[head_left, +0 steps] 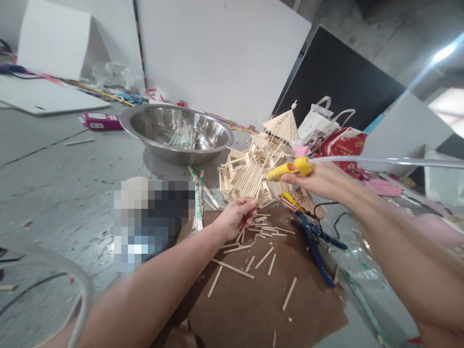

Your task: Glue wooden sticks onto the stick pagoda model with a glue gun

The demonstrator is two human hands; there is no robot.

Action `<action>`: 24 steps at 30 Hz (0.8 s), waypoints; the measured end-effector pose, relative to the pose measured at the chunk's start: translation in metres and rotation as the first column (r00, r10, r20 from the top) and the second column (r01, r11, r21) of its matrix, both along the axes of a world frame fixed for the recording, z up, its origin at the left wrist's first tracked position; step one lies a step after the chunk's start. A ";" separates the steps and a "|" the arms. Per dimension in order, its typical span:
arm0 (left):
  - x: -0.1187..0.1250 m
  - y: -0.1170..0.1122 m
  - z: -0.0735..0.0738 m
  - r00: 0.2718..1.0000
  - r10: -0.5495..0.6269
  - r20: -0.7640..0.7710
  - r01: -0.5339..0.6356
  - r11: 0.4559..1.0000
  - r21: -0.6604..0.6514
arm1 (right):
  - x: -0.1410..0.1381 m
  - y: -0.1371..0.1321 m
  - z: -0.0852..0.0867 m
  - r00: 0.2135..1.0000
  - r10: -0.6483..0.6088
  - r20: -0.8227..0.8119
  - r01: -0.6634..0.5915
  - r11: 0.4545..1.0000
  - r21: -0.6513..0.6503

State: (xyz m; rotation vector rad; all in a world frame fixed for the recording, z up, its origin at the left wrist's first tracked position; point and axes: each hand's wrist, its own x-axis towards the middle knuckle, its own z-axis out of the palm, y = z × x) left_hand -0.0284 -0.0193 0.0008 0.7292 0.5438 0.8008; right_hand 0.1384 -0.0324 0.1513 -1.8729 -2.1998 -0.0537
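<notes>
My right hand (319, 180) grips a yellow glue gun (290, 169) with its nozzle pointing left at a model building of wooden sticks (255, 166). A clear glue stick (391, 162) runs out of the gun's back to the right. My left hand (235, 217) is closed in a pinch on a small wooden stick at the model's lower front edge. Several cut sticks (253, 251) lie scattered on a brown cardboard sheet (264, 299) below both hands.
A large steel bowl (177, 131) holding wrapped chopsticks stands at the back left. Blue-handled cutters (315, 244) lie on the cardboard's right edge. Bags (337, 137) and white boards (221, 53) stand behind. A pink box (103, 121) lies far left on the grey floor.
</notes>
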 end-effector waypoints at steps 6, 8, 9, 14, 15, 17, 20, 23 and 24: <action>0.004 -0.003 0.005 0.995 0.097 -0.027 -0.098 0.994 -0.042 | 0.002 0.000 -0.001 1.000 -0.007 -0.029 0.007 1.000 0.014; 0.005 -0.004 0.005 0.993 0.114 -0.042 -0.116 0.992 -0.054 | 0.002 0.000 -0.001 1.000 -0.006 -0.017 0.006 1.000 0.020; 0.006 -0.004 0.006 0.991 0.126 -0.053 -0.129 0.990 -0.058 | 0.002 0.000 -0.001 1.000 0.003 -0.009 -0.003 1.000 0.025; 0.010 -0.009 0.005 0.983 0.180 -0.044 -0.182 0.982 -0.042 | 0.001 -0.001 0.000 1.000 0.007 0.014 -0.007 1.000 0.031; 0.012 -0.011 0.005 0.984 0.174 -0.032 -0.175 0.984 -0.034 | 0.000 -0.001 0.001 1.000 -0.002 0.014 0.002 1.000 0.028; 0.014 -0.016 0.006 0.987 0.161 -0.008 -0.161 0.987 -0.019 | -0.002 -0.002 0.002 1.000 -0.014 0.008 0.014 1.000 0.020; 0.017 -0.020 0.005 0.983 0.183 -0.006 -0.183 0.983 0.005 | -0.001 -0.002 0.001 1.000 -0.009 -0.010 0.009 1.000 0.018; 0.017 -0.019 0.002 0.970 0.238 -0.040 -0.237 0.971 0.031 | 0.002 -0.001 0.000 1.000 0.008 -0.028 -0.007 1.000 0.029; 0.017 -0.018 0.001 0.965 0.257 -0.053 -0.255 0.966 0.037 | 0.003 0.000 -0.001 0.999 0.015 -0.035 -0.014 0.999 0.030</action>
